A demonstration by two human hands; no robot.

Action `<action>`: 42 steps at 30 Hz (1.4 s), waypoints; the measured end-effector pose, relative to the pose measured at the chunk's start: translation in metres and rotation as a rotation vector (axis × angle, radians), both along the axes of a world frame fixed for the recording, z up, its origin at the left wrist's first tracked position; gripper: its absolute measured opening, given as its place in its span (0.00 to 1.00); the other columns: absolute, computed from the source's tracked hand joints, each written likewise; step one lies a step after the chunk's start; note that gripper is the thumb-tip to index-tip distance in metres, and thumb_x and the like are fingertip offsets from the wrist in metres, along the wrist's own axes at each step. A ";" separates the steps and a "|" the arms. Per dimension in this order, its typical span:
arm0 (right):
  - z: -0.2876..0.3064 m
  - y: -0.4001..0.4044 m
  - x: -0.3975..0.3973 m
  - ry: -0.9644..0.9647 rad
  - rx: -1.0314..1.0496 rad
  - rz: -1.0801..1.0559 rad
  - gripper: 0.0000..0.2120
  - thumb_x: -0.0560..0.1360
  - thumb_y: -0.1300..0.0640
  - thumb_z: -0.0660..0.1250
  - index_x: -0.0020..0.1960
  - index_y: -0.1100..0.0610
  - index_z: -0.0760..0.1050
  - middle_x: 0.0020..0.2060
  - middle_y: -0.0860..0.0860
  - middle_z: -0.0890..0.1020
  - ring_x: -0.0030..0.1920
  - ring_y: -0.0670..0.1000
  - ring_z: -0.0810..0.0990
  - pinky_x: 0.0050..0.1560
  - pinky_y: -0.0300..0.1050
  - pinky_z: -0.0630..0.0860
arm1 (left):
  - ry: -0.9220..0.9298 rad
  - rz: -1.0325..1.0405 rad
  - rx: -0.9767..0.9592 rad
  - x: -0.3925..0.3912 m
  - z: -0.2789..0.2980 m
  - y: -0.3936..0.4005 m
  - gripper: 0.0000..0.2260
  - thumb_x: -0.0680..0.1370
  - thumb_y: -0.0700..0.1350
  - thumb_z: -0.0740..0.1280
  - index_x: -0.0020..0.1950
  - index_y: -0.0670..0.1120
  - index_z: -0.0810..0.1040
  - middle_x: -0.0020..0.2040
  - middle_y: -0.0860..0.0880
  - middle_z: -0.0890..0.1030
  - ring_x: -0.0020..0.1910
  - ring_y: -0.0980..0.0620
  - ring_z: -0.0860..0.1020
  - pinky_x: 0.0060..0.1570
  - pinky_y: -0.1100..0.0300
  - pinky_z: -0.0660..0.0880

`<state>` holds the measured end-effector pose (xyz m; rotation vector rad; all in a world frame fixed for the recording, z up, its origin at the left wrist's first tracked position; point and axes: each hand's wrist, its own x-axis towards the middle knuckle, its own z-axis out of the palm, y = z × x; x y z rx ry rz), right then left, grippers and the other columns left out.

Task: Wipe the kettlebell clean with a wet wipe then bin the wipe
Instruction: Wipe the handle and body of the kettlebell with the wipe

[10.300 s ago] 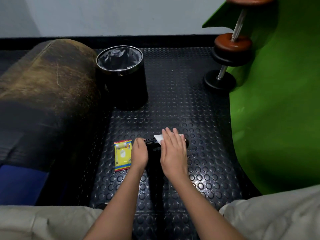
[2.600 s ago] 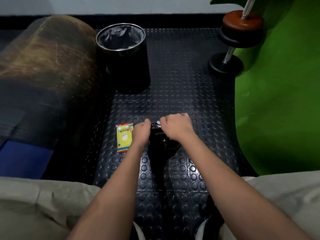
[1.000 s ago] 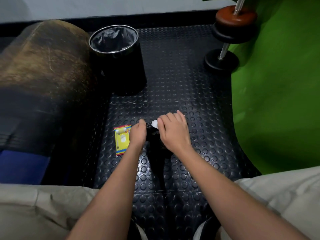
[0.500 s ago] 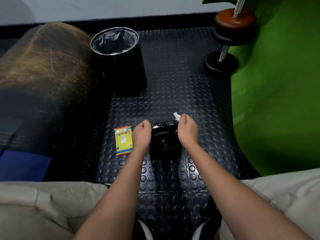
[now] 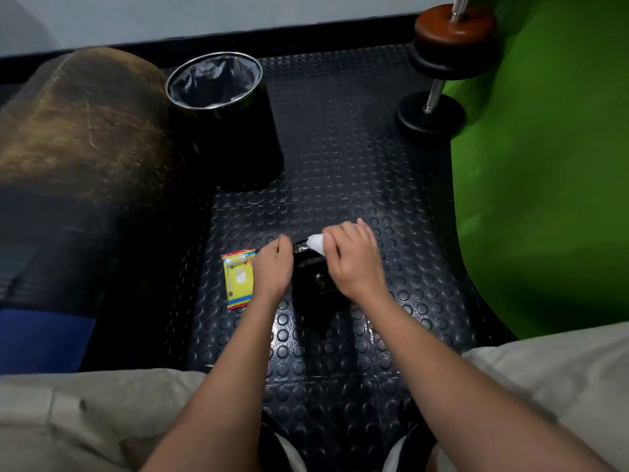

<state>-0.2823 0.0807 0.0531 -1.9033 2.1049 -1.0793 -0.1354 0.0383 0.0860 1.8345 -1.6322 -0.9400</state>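
While my left hand [image 5: 273, 267] grips the kettlebell [image 5: 315, 281] at its side, my right hand [image 5: 354, 260], fingers curled, pinches the wet wipe [image 5: 316, 242] on top.

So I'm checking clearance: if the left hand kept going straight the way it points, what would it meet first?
Probably bare studded floor mat; the left hand points up-frame, passing right of the bin, though depth is unclear.

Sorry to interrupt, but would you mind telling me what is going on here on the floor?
A person is cleaning a black kettlebell on the studded floor mat. The left hand steadies it from the side, while the right hand rubs a white wet wipe over its top. The wipe packet lies just left of the hands. The lined bin stands further back; the wipe is not yet binned.
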 end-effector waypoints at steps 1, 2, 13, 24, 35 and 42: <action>-0.001 0.001 -0.003 -0.062 0.008 -0.030 0.16 0.85 0.50 0.51 0.47 0.52 0.75 0.41 0.44 0.75 0.46 0.46 0.70 0.71 0.53 0.65 | 0.006 -0.003 -0.005 -0.001 0.000 0.000 0.20 0.83 0.48 0.54 0.31 0.47 0.62 0.29 0.51 0.68 0.33 0.50 0.66 0.34 0.54 0.63; -0.001 0.001 -0.005 -0.139 0.024 -0.064 0.17 0.85 0.50 0.50 0.44 0.52 0.71 0.39 0.44 0.73 0.44 0.46 0.69 0.65 0.52 0.69 | 0.008 -0.006 -0.009 -0.002 0.000 0.001 0.20 0.83 0.48 0.54 0.31 0.47 0.61 0.29 0.51 0.67 0.32 0.50 0.65 0.33 0.55 0.63; 0.034 -0.011 -0.006 -1.066 0.480 -0.383 0.18 0.83 0.49 0.52 0.46 0.58 0.74 0.40 0.52 0.75 0.38 0.50 0.72 0.37 0.47 0.68 | 0.085 0.033 0.064 0.002 0.004 -0.002 0.14 0.81 0.47 0.53 0.36 0.47 0.61 0.33 0.50 0.66 0.34 0.51 0.63 0.34 0.54 0.61; 0.017 -0.007 0.030 0.058 0.083 -0.043 0.18 0.84 0.51 0.52 0.48 0.54 0.78 0.43 0.47 0.79 0.51 0.50 0.76 0.78 0.51 0.57 | 0.115 0.038 0.068 0.003 0.000 -0.004 0.14 0.81 0.46 0.55 0.35 0.47 0.64 0.34 0.50 0.70 0.37 0.49 0.66 0.37 0.53 0.64; -0.003 0.008 -0.009 -0.200 0.112 -0.156 0.19 0.86 0.49 0.49 0.48 0.52 0.75 0.43 0.44 0.78 0.47 0.46 0.74 0.67 0.53 0.67 | 0.131 0.041 0.072 0.001 0.000 0.000 0.15 0.81 0.47 0.54 0.34 0.48 0.60 0.32 0.51 0.65 0.34 0.51 0.63 0.35 0.54 0.60; 0.038 -0.027 -0.022 -0.396 0.605 -0.179 0.20 0.83 0.53 0.48 0.34 0.55 0.66 0.35 0.52 0.75 0.43 0.57 0.74 0.45 0.50 0.66 | 0.119 0.045 0.094 0.002 0.005 -0.002 0.14 0.81 0.47 0.53 0.36 0.47 0.61 0.33 0.50 0.65 0.33 0.52 0.62 0.33 0.54 0.59</action>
